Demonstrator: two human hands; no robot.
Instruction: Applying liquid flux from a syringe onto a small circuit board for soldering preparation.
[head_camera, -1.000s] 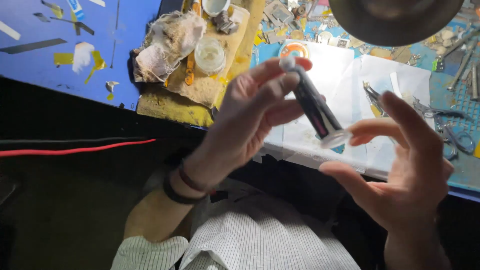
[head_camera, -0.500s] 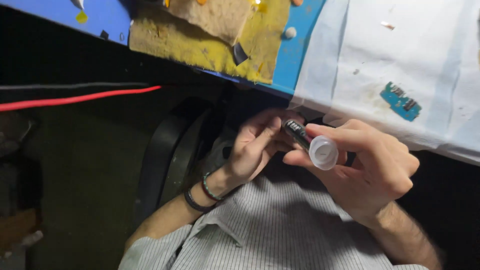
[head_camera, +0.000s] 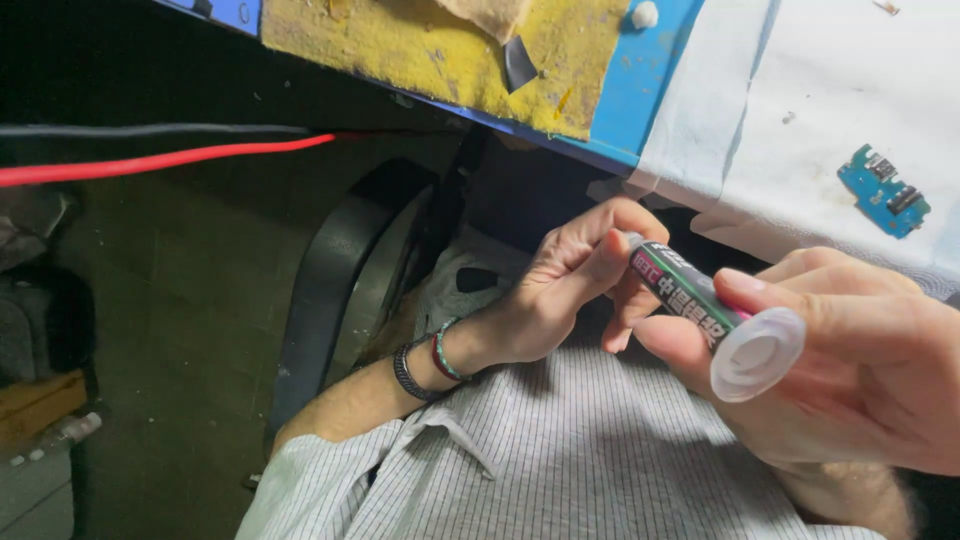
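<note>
Down below the blue table edge (head_camera: 640, 90), over a striped shirt (head_camera: 560, 450): dark tube (head_camera: 680, 290) pinched at its near end by right hand (head_camera: 850, 370), white round cap (head_camera: 757, 353) facing up; far tip clamped between left hand (head_camera: 560, 290) fingers.

floor (head_camera: 180, 300): dark green, lying in shadow | tabletop (head_camera: 640, 90): blue, carrying a yellow mat (head_camera: 420, 50) and white paper sheet (head_camera: 800, 110) | red cable (head_camera: 160, 160) and black cable (head_camera: 150, 130): running below the edge | light: falling bright on top only
</note>
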